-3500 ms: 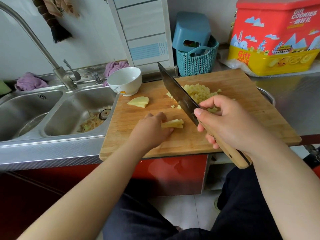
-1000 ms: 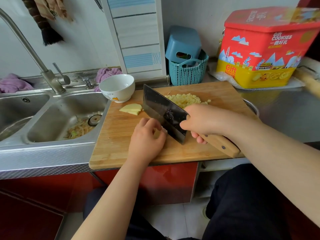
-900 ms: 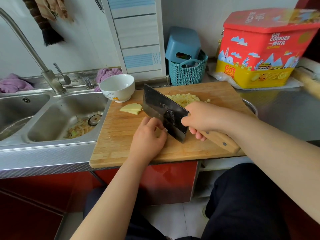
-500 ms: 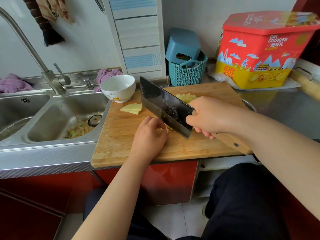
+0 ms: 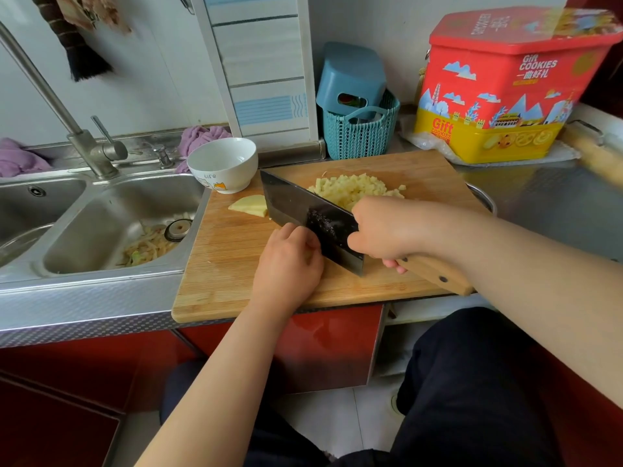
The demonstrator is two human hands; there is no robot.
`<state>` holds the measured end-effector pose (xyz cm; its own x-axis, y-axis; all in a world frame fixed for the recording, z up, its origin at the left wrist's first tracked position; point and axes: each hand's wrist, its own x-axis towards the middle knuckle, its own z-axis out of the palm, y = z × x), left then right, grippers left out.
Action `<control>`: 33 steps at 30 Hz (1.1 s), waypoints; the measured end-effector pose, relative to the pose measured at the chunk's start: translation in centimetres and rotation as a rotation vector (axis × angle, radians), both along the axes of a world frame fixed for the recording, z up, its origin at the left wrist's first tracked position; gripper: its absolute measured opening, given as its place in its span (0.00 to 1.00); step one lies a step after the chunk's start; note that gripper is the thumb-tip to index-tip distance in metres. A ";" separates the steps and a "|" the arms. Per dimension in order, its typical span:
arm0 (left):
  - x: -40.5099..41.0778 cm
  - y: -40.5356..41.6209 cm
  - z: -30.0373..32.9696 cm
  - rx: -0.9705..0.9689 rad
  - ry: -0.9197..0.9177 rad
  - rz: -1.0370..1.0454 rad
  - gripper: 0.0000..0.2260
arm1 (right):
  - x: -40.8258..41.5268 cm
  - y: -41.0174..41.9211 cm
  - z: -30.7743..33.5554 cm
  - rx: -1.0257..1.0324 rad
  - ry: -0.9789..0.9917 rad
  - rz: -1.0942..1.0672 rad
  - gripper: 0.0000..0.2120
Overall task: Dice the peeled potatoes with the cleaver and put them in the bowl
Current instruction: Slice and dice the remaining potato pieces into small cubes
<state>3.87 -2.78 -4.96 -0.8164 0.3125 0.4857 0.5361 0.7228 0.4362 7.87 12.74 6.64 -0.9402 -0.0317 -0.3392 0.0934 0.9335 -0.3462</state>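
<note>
On the wooden cutting board [image 5: 229, 261], my right hand [image 5: 387, 230] grips the wooden handle of the cleaver [image 5: 300, 210]. The blade's edge is down on the board. My left hand [image 5: 286, 264] lies with curled fingers against the blade's left face, over a potato piece that is hidden beneath it. Behind the blade is a pile of diced potato [image 5: 354, 188]. Two potato slices [image 5: 249, 205] lie at the board's back left. The white bowl [image 5: 222, 163] stands empty at the board's back left corner.
A double steel sink [image 5: 101, 224] with peelings and a tap is to the left. A teal basket [image 5: 360, 136] and a red cookie tin [image 5: 505, 89] stand behind the board. A metal rim [image 5: 485, 200] shows at the board's right edge.
The cleaver has risen and come down again beside my left hand's fingers over the last second. The view has shifted slightly; bowl, slices and pile stay put.
</note>
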 end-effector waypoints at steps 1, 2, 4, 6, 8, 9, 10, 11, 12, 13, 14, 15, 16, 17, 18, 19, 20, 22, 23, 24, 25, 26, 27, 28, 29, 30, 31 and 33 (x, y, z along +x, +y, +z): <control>0.0 0.0 -0.1 0.001 0.002 -0.002 0.03 | 0.0 0.1 -0.2 -0.010 0.004 -0.017 0.11; 0.0 -0.1 -0.1 0.007 0.002 -0.007 0.03 | -0.1 0.2 -0.4 -0.026 0.010 -0.039 0.12; 0.1 -0.2 -0.3 0.025 0.005 -0.021 0.03 | 0.0 0.6 -0.6 -0.067 0.016 -0.077 0.12; 0.4 -0.5 -0.4 0.055 0.002 -0.016 0.03 | 0.3 1.1 -0.6 -0.089 0.031 -0.104 0.11; 0.6 -0.9 -0.4 0.088 -0.014 0.004 0.03 | 0.5 1.5 -0.4 -0.069 0.064 -0.110 0.13; 0.6 -1.1 -0.4 0.098 -0.013 0.006 0.03 | 0.7 1.6 -0.3 -0.061 0.081 -0.108 0.14; 0.6 -1.2 -0.4 0.101 -0.008 -0.001 0.02 | 0.8 1.6 -0.1 -0.061 0.090 -0.105 0.15; 0.7 -1.3 -0.4 0.099 -0.006 -0.012 0.02 | 1.0 1.6 0.1 -0.062 0.094 -0.100 0.15; 0.7 -1.4 -0.4 0.095 -0.005 -0.024 0.02 | 1.1 1.5 0.3 -0.060 0.096 -0.091 0.15; 0.7 -1.4 -0.5 0.091 0.000 -0.033 0.02 | 1.3 1.4 0.5 -0.056 0.097 -0.081 0.15; 0.7 -1.4 -0.5 0.087 0.009 -0.036 0.02 | 1.5 1.2 0.6 -0.054 0.095 -0.072 0.15; 0.7 -1.3 -0.6 0.082 0.022 -0.033 0.02 | 1.6 1.1 0.6 -0.058 0.095 -0.063 0.15; 0.8 -1.3 -0.6 0.072 0.039 -0.024 0.02 | 1.7 0.9 0.7 -0.062 0.099 -0.054 0.14; 0.9 -1.1 -0.6 0.057 0.060 -0.010 0.03 | 1.9 0.8 0.8 -0.060 0.104 -0.045 0.13; 1.0 -1.0 -0.7 0.041 0.083 0.009 0.04 | 1.9 0.7 0.8 -0.053 0.110 -0.036 0.13; 1.1 -0.9 -0.7 0.033 0.103 0.027 0.05 | 2.0 0.6 0.9 -0.045 0.113 -0.029 0.13; 1.2 -0.9 -0.7 0.034 0.112 0.037 0.06 | 2.0 0.5 1.0 -0.040 0.114 -0.022 0.13; 1.2 -1.1 -0.7 0.038 0.087 0.016 0.07 | 2.1 0.5 1.1 -0.031 0.114 -0.013 0.12; 1.1 -1.3 -0.7 0.026 0.065 -0.007 0.07 | 2.1 0.5 1.1 -0.025 0.113 -0.009 0.12; 1.0 -1.4 -0.7 0.007 0.048 -0.027 0.07 | 2.1 0.5 1.1 -0.019 0.113 -0.005 0.12; 0.9 -1.4 -0.7 -0.012 0.043 -0.036 0.07 | 2.1 0.5 1.1 -0.015 0.112 -0.001 0.11; 0.8 -1.3 -0.7 -0.026 0.047 -0.033 0.06 | 2.1 0.5 1.0 -0.012 0.113 0.002 0.11; 0.8 -1.1 -0.6 -0.034 0.053 -0.021 0.06 | 2.1 0.5 1.0 -0.008 0.115 0.005 0.12; 0.7 -0.9 -0.6 -0.038 0.060 -0.008 0.05 | 2.0 0.4 1.0 -0.004 0.118 0.007 0.13; 0.6 -0.8 -0.6 -0.039 0.063 0.002 0.05 | 2.0 0.4 0.9 -0.001 0.119 0.006 0.13; 0.6 -0.7 -0.6 -0.040 0.065 0.007 0.05 | 2.0 0.4 0.9 0.000 0.119 0.004 0.14; 0.6 -0.7 -0.6 -0.040 0.067 0.007 0.05 | 2.0 0.4 0.8 0.001 0.119 0.002 0.13; 0.6 -0.7 -0.7 -0.031 0.065 0.006 0.05 | 1.9 0.4 0.8 0.005 0.114 0.000 0.12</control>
<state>4.48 -3.52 -5.62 -0.7851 0.3233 0.5283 0.5584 0.7386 0.3778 9.82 13.17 7.42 -0.9726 -0.0305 -0.2303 0.0534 0.9354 -0.3494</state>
